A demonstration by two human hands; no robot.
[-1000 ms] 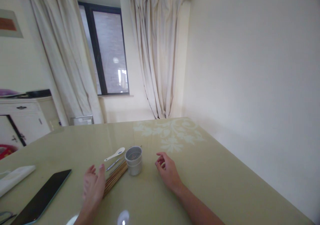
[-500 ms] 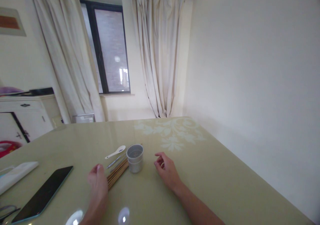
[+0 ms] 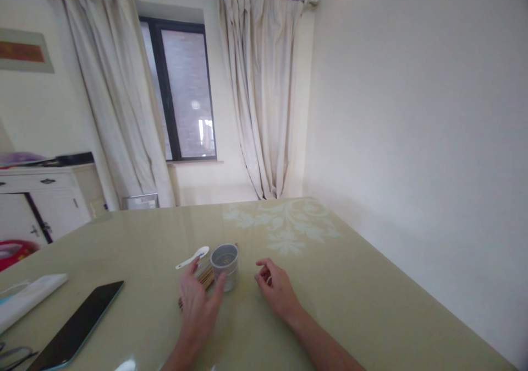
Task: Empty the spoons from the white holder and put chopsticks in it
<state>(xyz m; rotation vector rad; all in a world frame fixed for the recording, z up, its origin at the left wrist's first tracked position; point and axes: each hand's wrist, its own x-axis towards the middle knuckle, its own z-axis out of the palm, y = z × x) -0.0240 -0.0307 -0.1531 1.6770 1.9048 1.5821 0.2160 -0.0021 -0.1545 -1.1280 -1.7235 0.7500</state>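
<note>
one gray cup [image 3: 232, 271] stands upright on the tabletop [image 3: 371, 316], with small tan bits inside. the left grip [image 3: 201, 299] is spread, its thumb well away from the fingers, over a bundle of brown sticks [image 3: 205, 278]; the thumb overlaps the front of the cup, though i cannot tell whether they touch. the sticks, partly hidden, slant up behind the cup. a white spoon [image 3: 201, 252] shows just past the left fingers, its bowl near the cup. the right grip [image 3: 275, 289] is to the right of the cup and apart from it, fingers loosely curled, nothing visible in them. farther left lies a dark tablet [image 3: 78, 327].
</note>
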